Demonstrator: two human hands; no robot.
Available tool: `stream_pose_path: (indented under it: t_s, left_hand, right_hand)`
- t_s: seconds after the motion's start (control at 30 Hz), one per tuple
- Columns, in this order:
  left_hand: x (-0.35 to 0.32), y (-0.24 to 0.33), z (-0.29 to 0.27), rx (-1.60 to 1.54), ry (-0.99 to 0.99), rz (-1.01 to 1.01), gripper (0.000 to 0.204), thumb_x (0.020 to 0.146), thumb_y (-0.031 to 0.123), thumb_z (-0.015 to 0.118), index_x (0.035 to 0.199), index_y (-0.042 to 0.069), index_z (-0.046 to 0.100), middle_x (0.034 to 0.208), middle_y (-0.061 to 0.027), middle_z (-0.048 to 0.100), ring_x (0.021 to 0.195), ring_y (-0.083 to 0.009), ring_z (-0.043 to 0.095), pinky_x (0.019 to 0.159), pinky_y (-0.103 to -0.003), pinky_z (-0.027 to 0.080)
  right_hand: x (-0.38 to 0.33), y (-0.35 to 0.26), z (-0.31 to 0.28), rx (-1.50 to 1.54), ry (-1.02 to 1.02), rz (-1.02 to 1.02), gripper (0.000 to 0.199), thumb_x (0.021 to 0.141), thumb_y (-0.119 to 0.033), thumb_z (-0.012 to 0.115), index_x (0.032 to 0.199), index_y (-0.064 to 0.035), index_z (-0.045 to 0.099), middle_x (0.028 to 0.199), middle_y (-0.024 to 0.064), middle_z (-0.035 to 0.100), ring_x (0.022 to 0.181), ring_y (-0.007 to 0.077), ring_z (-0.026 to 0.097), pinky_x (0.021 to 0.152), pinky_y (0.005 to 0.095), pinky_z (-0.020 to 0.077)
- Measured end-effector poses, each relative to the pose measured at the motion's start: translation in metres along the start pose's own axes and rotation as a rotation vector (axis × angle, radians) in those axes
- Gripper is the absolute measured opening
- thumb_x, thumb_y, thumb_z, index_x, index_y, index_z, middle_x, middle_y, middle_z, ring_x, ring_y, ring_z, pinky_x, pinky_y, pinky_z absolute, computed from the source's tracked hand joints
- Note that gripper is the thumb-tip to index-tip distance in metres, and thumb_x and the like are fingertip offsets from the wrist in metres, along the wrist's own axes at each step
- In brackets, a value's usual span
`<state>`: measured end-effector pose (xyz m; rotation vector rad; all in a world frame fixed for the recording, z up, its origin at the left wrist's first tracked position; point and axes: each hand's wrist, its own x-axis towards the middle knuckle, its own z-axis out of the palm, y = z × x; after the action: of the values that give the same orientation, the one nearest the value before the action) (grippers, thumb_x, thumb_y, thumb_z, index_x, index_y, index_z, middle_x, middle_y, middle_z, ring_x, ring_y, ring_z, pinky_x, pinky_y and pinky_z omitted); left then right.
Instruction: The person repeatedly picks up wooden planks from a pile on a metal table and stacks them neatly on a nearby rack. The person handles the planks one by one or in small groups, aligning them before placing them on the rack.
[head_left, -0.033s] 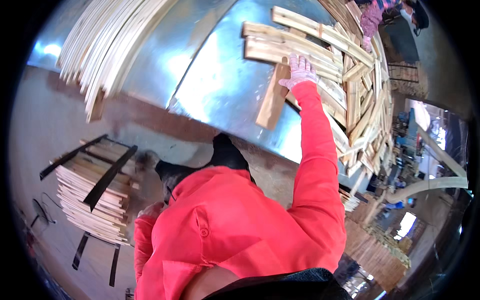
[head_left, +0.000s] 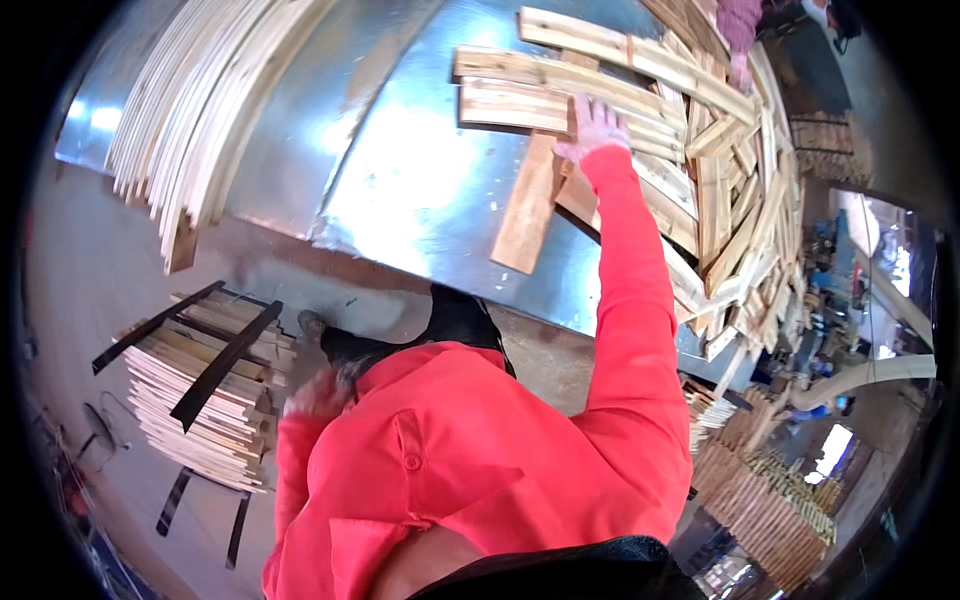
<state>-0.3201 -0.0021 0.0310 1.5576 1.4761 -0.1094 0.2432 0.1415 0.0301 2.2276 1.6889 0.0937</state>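
My right hand (head_left: 597, 128), in a pale glove, reaches over the metal table (head_left: 400, 190). Its fingers are spread and rest flat on wooden boards at the edge of a heap. Under and left of the fingers, a short pale board (head_left: 512, 103) lies beside a longer board (head_left: 560, 75). Close to the thumb, a loose brown board (head_left: 526, 205) slants toward me on the bare metal. Another board (head_left: 578, 197) shows partly under my wrist. My left hand (head_left: 318, 395) hangs low at my side, blurred; whether it holds anything does not show.
A jumbled heap of boards (head_left: 735, 200) covers the table's right side. Long strips (head_left: 215, 95) are stacked at the far left. On the floor at left stands a pile of slats (head_left: 205, 400) with black bars. Another person's sleeved arm (head_left: 738, 30) reaches in at the far right.
The view has shifted slightly, so table and boards sit further left. My right hand has slid a little right and away from the loose brown board. My left hand has moved slightly.
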Motion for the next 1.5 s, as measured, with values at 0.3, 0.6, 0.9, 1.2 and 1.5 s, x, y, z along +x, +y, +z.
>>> stream_pose_path:
  t_s: [0.3,0.6,0.9,1.2,1.5]
  left_hand:
    - [0.166,0.297,0.102,-0.248,-0.008,0.696,0.046,0.09,0.021,0.059,0.127,-0.001,0.044,0.087,-0.0038,0.056,0.081,-0.0171,0.055,0.078,-0.029,0.048]
    - [0.209,0.379,0.126,-1.283,-0.265,0.402,0.039,0.092,0.028,0.06,0.121,0.001,0.057,0.09,-0.0051,0.062,0.064,-0.0136,0.054,0.054,-0.024,0.041]
    - [0.274,0.349,0.182,-1.216,0.036,0.057,0.059,0.088,0.044,0.064,0.126,0.001,0.048,0.102,-0.011,0.059,0.086,-0.0224,0.061,0.071,-0.035,0.055]
    - [0.252,0.348,0.105,-1.197,-0.45,0.046,0.047,0.083,0.028,0.069,0.119,0.0,0.059,0.103,-0.0103,0.067,0.092,-0.0212,0.067,0.083,-0.037,0.055]
    - [0.219,0.334,0.112,-1.274,-0.445,0.169,0.03,0.084,0.019,0.07,0.109,0.005,0.064,0.096,-0.0031,0.068,0.084,-0.0144,0.065,0.077,-0.03,0.054]
  right_hand:
    - [0.061,0.062,-0.022,0.209,0.161,-0.386,0.044,0.091,-0.048,0.054,0.11,-0.0086,0.055,0.082,0.0189,0.067,0.075,0.036,0.066,0.064,0.0479,0.0522]
    - [0.107,0.064,-0.021,0.771,0.239,-0.337,0.068,0.086,-0.048,0.058,0.139,-0.0109,0.038,0.108,0.0145,0.059,0.104,0.0289,0.055,0.085,0.0417,0.0422]
    - [0.142,0.077,0.013,0.19,-0.553,-0.118,0.051,0.09,-0.03,0.055,0.138,-0.0147,0.046,0.134,0.0127,0.055,0.121,0.0228,0.055,0.092,0.0425,0.0471]
    - [0.083,0.083,-0.064,0.169,-0.537,-0.196,0.072,0.081,-0.04,0.062,0.143,-0.0136,0.037,0.13,0.0226,0.055,0.115,0.0376,0.057,0.097,0.0447,0.0456]
    - [0.063,0.063,0.048,1.705,-0.329,-0.208,0.068,0.088,-0.028,0.067,0.144,-0.0057,0.036,0.131,0.0185,0.052,0.111,0.0326,0.058,0.092,0.0415,0.0497]
